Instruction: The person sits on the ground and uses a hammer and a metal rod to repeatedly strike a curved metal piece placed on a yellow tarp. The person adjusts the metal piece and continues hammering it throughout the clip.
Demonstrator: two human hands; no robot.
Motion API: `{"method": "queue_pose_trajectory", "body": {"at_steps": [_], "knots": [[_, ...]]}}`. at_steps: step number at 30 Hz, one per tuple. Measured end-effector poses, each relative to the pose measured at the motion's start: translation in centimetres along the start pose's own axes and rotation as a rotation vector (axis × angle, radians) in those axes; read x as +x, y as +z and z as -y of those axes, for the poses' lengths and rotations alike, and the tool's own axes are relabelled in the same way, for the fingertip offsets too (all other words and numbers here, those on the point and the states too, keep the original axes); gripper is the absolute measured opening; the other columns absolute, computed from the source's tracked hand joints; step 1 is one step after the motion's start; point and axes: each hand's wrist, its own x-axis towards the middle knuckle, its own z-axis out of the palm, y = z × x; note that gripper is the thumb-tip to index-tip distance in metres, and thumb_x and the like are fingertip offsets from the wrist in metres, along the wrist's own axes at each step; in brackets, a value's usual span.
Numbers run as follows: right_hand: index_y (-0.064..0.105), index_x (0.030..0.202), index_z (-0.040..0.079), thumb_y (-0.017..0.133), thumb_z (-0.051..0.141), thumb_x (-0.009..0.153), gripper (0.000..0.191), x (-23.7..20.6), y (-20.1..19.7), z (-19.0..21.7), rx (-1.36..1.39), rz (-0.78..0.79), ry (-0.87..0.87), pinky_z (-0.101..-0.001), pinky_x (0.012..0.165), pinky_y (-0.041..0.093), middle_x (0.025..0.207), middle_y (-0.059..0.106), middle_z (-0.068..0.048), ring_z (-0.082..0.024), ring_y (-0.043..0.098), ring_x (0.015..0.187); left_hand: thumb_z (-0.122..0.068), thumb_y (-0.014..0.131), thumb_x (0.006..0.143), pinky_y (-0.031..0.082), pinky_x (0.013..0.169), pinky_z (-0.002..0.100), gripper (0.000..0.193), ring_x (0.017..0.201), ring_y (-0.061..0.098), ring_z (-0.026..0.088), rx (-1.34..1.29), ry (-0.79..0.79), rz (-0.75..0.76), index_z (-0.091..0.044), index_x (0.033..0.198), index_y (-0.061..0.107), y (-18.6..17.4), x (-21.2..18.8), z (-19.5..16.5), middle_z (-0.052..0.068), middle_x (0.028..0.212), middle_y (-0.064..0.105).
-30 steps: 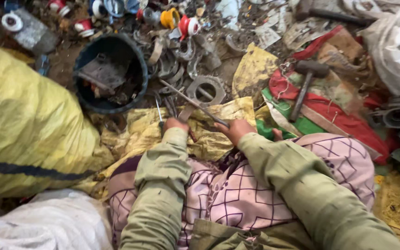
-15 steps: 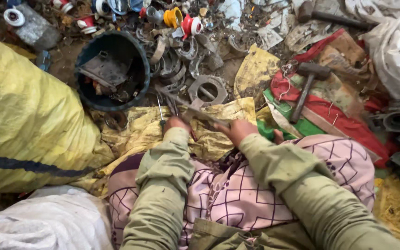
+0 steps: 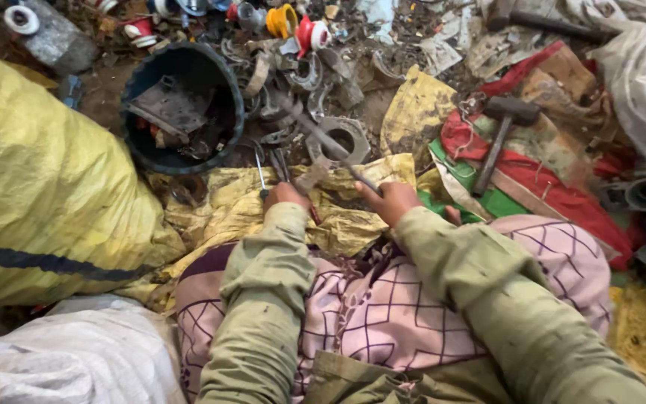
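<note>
A long metal rod (image 3: 323,138) is gripped in the closed right hand (image 3: 390,200). Pliers (image 3: 274,166) are clasped by the left hand (image 3: 285,196), fingers curled shut.

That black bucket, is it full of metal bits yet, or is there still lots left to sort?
Partly. The black bucket already holds several metal pieces but is not full. The left hand grips pliers and the right hand a long metal rod. Many rings and scrap parts still lie on the ground.
</note>
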Motion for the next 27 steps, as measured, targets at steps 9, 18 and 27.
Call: {"method": "queue_pose_trajectory", "body": {"at_steps": [9, 18, 27], "knots": [[0.079, 0.097, 0.007, 0.060, 0.075, 0.086, 0.071, -0.8, 1.4, -0.5, 0.135, 0.063, 0.092, -0.0468, 0.073, 0.054, 0.075, 0.072, -0.021, -0.036, 0.073, 0.072, -0.022, 0.076, 0.078, 0.059, 0.087, 0.048, 0.030, 0.097, 0.072, 0.043, -0.069, 0.066, -0.028, 0.000, 0.098, 0.078, 3.5, 3.8, 1.7, 0.027, 0.099, 0.074], [0.076, 0.088, -0.001, 0.065, 0.071, 0.088, 0.073, 4.0, 4.3, -6.1, 0.259, 0.097, 0.201, -0.0459, 0.067, 0.055, 0.073, 0.072, -0.018, -0.030, 0.070, 0.066, -0.010, 0.085, 0.073, 0.061, 0.066, 0.038, 0.041, 0.077, 0.076, 0.031, -0.595, 0.127, 0.107, -0.001, 0.111, 0.071, 4.9, 5.3, 3.2, 0.014, 0.089, 0.076], [0.054, 0.071, 0.009, 0.079, 0.033, 0.089, 0.040, 4.6, 3.7, -7.2, 1.288, 0.234, 0.482, -0.0376, 0.046, 0.049, 0.058, 0.053, -0.003, -0.019, 0.052, 0.045, 0.008, 0.080, 0.061, 0.065, 0.072, 0.043, 0.061, 0.085, 0.077, 0.032, -1.069, 0.190, 0.219, 0.001, 0.121, 0.071, 5.3, 5.7, 2.7, 0.018, 0.105, 0.078]]}}
